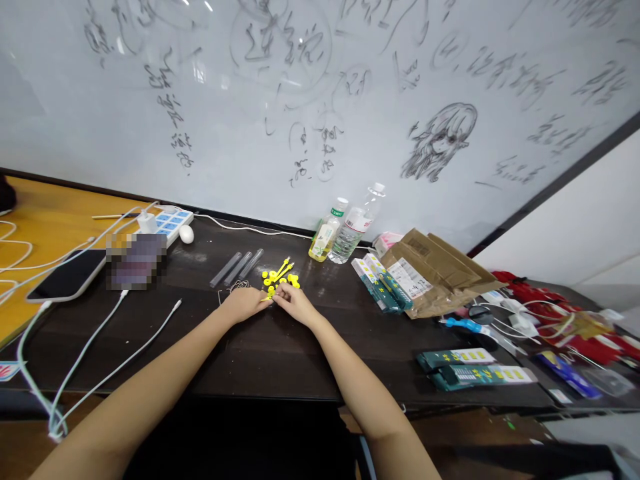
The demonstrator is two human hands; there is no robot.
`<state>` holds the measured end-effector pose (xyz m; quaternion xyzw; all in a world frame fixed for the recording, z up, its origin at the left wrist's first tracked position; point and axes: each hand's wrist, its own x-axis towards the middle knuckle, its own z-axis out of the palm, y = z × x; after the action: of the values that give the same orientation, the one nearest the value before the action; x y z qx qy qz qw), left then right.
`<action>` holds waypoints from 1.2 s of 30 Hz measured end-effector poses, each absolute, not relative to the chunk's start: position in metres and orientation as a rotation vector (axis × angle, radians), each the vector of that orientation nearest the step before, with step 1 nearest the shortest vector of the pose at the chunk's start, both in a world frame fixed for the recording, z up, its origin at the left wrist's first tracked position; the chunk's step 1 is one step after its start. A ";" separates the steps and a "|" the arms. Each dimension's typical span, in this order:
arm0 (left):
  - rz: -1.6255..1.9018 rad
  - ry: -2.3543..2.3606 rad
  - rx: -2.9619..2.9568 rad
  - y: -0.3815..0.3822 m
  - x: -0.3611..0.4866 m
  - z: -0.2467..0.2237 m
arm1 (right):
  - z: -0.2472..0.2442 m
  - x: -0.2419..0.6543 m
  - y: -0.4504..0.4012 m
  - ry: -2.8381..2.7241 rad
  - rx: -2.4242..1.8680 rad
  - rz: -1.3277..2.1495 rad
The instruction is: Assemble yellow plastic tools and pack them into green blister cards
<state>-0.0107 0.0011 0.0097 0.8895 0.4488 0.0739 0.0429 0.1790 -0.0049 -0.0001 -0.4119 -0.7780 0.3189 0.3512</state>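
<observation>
My left hand (243, 304) is closed on a small yellow plastic part (267, 299), whose exact kind I cannot make out. Close beside it, my right hand (296, 304) has its fingers pinched together by the same part; what they grip is too small to name. Just beyond my fingers lies a group of yellow plastic pieces (273, 274), some round and some stick-like (284, 268). Several clear plastic tubes (235, 269) lie to the left of these pieces. Partly behind my left hand is a bundle of thin string or wire (239, 285).
Two bottles (325, 233) stand by the whiteboard (225, 133). To the right are green boxes (380, 283), a torn cardboard package (435, 273) and more boxes (480, 375). Phones (67, 275), white cables (100, 333) and a power strip (175, 223) occupy the left.
</observation>
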 end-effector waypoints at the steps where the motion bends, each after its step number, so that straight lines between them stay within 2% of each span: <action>1: 0.227 1.368 2.719 0.001 -0.011 0.010 | 0.001 0.179 -0.005 -2.030 -1.070 0.827; 10: 0.168 1.388 2.719 -0.001 -0.008 0.012 | -0.001 0.172 -0.011 -2.039 -1.136 0.646; 20: 0.138 1.403 2.691 -0.001 -0.007 0.011 | -0.010 0.166 -0.011 -1.935 -1.132 0.688; 36: 0.284 1.418 2.653 -0.001 -0.007 0.012 | -0.010 0.173 -0.005 -1.904 -1.171 0.779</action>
<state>-0.0069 -0.0012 0.0122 0.8764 0.4686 0.0940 0.0600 0.1726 -0.0050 -0.0097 -0.4579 -0.7449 0.3047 0.3775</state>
